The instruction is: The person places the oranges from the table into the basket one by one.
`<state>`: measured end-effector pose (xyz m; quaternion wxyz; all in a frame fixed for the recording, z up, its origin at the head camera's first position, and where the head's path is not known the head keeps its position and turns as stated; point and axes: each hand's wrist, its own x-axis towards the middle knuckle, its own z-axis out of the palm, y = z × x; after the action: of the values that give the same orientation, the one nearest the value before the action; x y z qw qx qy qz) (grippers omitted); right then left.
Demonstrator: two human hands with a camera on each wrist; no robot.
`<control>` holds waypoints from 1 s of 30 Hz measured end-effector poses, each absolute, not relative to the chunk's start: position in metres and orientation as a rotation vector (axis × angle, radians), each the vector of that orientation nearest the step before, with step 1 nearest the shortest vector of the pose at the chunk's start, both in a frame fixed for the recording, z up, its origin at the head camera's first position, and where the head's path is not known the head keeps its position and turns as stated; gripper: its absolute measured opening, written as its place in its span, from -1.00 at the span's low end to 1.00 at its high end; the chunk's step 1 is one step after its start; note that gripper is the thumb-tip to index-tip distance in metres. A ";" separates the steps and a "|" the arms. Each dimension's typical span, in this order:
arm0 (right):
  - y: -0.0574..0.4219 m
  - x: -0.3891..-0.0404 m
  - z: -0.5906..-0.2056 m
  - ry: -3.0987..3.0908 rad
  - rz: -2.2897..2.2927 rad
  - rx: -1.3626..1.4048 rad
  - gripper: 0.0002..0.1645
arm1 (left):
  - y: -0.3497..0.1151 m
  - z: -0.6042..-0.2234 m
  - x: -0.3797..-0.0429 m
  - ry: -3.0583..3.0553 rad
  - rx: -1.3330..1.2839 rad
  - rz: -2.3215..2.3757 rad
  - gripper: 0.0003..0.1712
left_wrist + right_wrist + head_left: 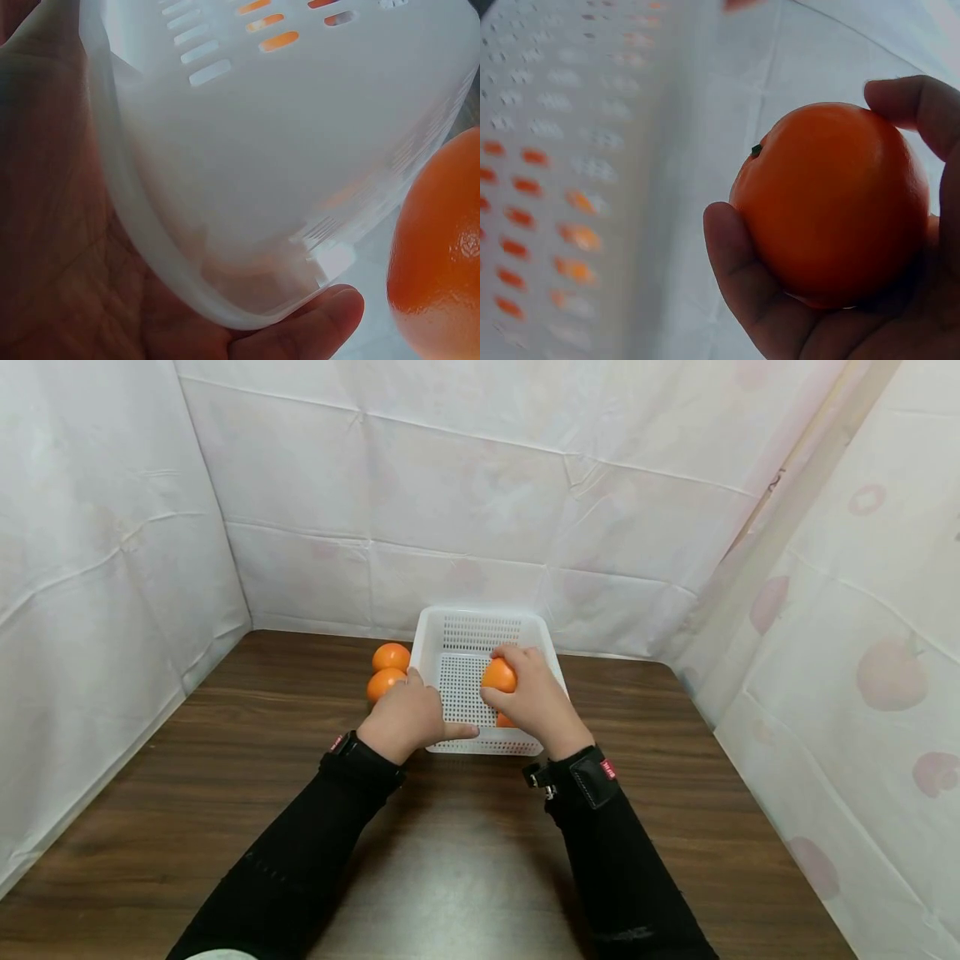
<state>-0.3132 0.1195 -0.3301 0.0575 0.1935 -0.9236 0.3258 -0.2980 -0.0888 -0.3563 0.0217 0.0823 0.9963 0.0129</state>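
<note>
Beside one basket [491, 747], two oranges [391, 657]; inside, one orange [504, 721]; right fingers [731, 240] grasping one orange [832, 202]; left fingers [322, 319] spread against basket.

Place: a sheeted-off tabletop work area; the kind of building could not be told. One dark wood-grain table [465, 860] stood enclosed on three sides by creased white sheeting [465, 485], faintly fruit-printed.

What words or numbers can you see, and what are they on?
I can't read any words or numbers.
Small red tag on the black left wrist strap: too small to read.
Another small red tag on the black right wrist strap: too small to read.
</note>
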 end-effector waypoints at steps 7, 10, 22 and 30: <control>0.099 -0.314 -0.348 -2.889 0.880 0.645 -0.35 | -0.090 -0.356 -0.296 3.089 0.264 0.052 0.25; 0.092 -0.314 -0.354 -2.910 0.785 0.654 -0.38 | -0.091 -0.355 -0.296 3.111 0.289 0.030 0.26; 0.087 -0.316 -0.370 -2.985 0.634 0.693 -0.51 | -0.090 -0.354 -0.294 3.125 0.361 -0.035 0.18; 0.088 -0.315 -0.370 -3.002 0.666 0.718 -0.59 | -0.089 -0.353 -0.294 3.124 0.356 -0.016 0.20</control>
<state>-0.3151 0.0884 -0.3699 -0.0081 0.2274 -0.9506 0.2110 -0.2941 -0.0894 -0.3534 -0.0013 0.1131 0.9936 -0.0051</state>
